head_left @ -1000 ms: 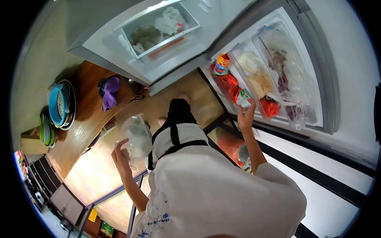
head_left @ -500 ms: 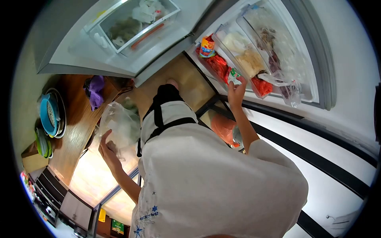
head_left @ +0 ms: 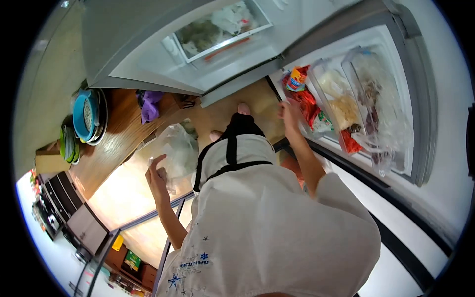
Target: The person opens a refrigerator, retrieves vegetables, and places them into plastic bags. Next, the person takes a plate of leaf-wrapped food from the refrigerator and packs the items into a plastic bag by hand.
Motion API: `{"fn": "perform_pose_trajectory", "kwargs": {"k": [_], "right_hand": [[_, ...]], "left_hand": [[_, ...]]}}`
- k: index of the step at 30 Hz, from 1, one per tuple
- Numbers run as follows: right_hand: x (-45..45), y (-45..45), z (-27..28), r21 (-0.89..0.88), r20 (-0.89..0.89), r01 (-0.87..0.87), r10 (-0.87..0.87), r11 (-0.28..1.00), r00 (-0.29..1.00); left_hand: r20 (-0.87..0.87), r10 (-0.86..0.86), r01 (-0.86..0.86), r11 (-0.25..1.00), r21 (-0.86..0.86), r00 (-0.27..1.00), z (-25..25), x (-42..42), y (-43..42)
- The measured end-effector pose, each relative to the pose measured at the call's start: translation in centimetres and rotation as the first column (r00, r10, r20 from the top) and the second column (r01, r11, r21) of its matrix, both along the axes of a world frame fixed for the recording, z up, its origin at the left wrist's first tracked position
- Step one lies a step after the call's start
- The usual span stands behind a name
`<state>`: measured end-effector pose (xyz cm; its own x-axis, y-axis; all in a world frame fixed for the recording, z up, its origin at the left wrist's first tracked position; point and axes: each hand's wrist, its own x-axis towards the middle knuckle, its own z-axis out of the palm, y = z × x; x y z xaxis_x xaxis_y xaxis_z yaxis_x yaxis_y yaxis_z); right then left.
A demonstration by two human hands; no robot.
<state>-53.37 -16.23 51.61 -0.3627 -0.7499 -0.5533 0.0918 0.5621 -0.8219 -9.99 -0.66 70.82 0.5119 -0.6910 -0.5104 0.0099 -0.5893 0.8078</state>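
My left hand (head_left: 158, 179) grips a clear plastic bag (head_left: 179, 151) with pale and greenish contents, the index finger stretched out over it. The bag hangs beside the wooden counter. My right hand (head_left: 290, 119) is open and holds nothing, just beside the refrigerator door's bins. In the nearest bin lie a red packet (head_left: 308, 108), an orange-and-blue packet (head_left: 298, 79) and a green-and-white packet (head_left: 322, 122). The middle bin holds bags of pale food (head_left: 344, 110). Clear bags (head_left: 383, 104) with dark contents fill the far bin.
The open refrigerator has a drawer (head_left: 230, 40) with bagged items at the top. A wooden counter (head_left: 116, 128) on the left carries a purple cloth (head_left: 150, 106), a blue basket (head_left: 85, 115) and green-edged dishes (head_left: 69, 143). Below the door, dark frame bars (head_left: 341, 171) run along the right.
My right hand has let go of the green-and-white packet, which lies in the door bin, and has drawn back leftward from it. The camera view has shifted. My left hand still has the bag.
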Motion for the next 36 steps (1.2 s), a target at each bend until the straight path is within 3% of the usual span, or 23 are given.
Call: {"fn": "perform_pose_trajectory", "kwargs": {"k": [2,4,7,10,16,28,36], "right_hand": [[6.0,-6.4,-0.4,0.121,0.517,-0.062,-0.01,0.991,0.856],[10.8,-12.7,-4.9,0.117,0.723,-0.012,-0.076,0.993,0.687],[16.3,-20.3,-7.4,0.083,0.717,0.05,-0.095,0.995,0.691],[19.1,-24.4,-7.2,0.171,0.747,0.185,-0.25,0.968,0.616],[19.5,-27.0,-8.4,0.234,0.796,0.155,-0.281,0.96,0.537],[17.9,-27.0,-9.7,0.17,0.839,0.065,-0.178,0.983,0.514],[17.6,-26.2,-10.1,0.155,0.765,-0.001,-0.12,0.988,0.633]], "left_hand": [[-0.011,0.031,-0.03,0.999,0.033,0.999,0.4,-0.3,0.2],[0.059,0.071,-0.074,0.996,0.056,0.996,1.4,-1.1,0.5],[0.098,0.137,-0.145,0.986,0.078,0.986,2.2,-1.6,2.3],[0.097,0.274,-0.281,0.957,0.071,0.957,2.7,-2.5,4.7],[0.118,0.486,-0.491,0.871,0.022,0.866,1.9,-5.2,8.7],[0.193,0.501,-0.521,0.85,0.071,0.844,3.2,-7.0,9.7],[0.172,0.525,-0.542,0.838,0.065,0.833,4.8,-8.6,6.7]]}}
